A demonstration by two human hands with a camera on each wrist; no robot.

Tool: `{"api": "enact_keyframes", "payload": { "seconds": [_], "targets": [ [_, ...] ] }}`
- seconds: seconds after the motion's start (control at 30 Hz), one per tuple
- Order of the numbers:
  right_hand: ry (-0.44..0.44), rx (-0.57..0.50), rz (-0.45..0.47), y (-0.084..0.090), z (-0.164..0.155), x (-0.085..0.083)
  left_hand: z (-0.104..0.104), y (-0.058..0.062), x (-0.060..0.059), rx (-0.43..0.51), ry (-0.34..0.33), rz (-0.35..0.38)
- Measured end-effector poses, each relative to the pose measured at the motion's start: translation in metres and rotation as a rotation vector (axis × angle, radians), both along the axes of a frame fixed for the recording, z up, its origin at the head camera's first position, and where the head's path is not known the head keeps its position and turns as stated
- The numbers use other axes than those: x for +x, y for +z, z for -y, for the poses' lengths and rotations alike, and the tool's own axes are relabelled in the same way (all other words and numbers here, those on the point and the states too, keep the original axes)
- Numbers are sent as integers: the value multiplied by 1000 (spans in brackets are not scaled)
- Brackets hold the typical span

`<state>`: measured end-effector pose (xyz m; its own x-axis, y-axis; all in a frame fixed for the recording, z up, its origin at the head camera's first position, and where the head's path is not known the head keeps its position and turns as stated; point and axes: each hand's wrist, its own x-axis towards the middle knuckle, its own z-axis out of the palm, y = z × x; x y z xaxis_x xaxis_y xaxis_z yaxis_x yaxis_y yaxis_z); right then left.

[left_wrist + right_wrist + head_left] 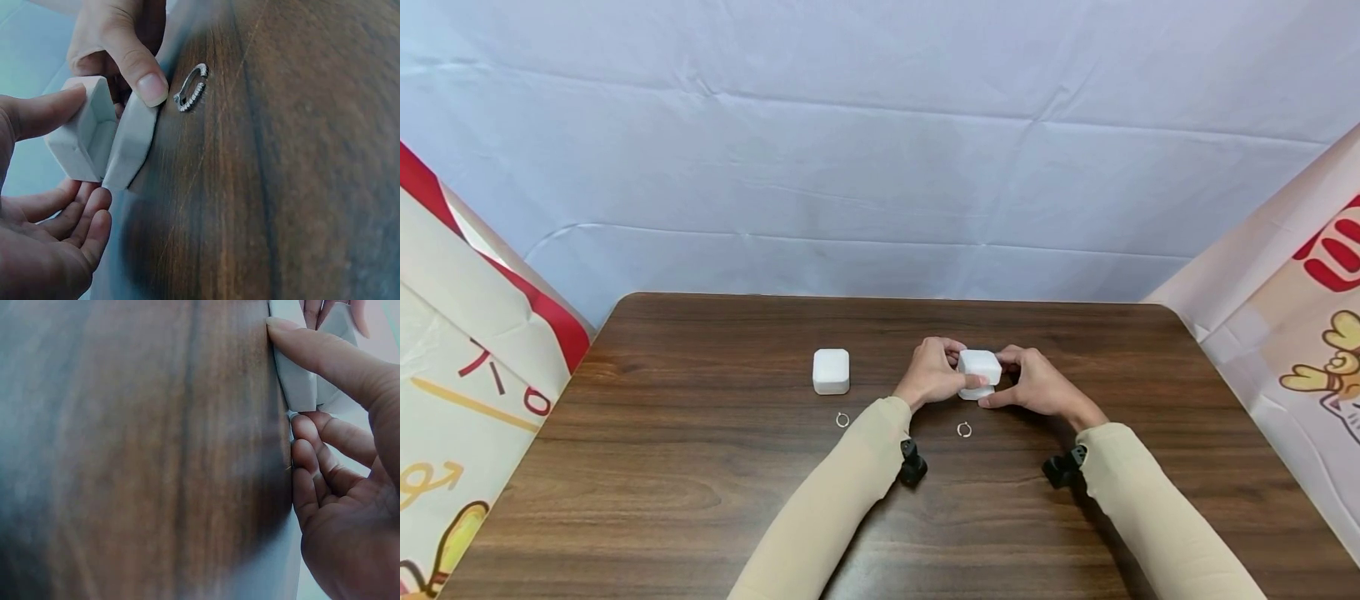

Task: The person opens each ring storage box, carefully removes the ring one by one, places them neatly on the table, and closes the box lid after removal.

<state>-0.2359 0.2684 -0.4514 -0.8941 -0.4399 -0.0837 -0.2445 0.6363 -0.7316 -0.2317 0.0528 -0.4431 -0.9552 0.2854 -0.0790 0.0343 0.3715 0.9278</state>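
Note:
A small white ring box stands on the table between both hands, its lid tipped partway up from its base. My left hand holds the lid, thumb on the near face and fingers at the far side. The base is pinched by my right hand, with the thumb along its front edge and the fingers behind. A pale padded inner side of the lid shows in the left wrist view. A silver ring set with small stones lies in front of the box.
A second white box, lid down, stands to the left on the brown wooden table. Another ring lies in front of it. A pale cloth hangs behind the table, with printed sheets at both sides.

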Motion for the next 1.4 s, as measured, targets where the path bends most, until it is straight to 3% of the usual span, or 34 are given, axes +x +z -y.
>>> {"api": "enact_keyframes", "payload": {
  "seconds": [0.53,1.4],
  "targets": [
    [4,3,0,1,0,1,-2,0,6,-197,-48,-156],
    [11,0,-3,1,1,2,-1,-1,6,-247,-70,-215]
  ]
}}
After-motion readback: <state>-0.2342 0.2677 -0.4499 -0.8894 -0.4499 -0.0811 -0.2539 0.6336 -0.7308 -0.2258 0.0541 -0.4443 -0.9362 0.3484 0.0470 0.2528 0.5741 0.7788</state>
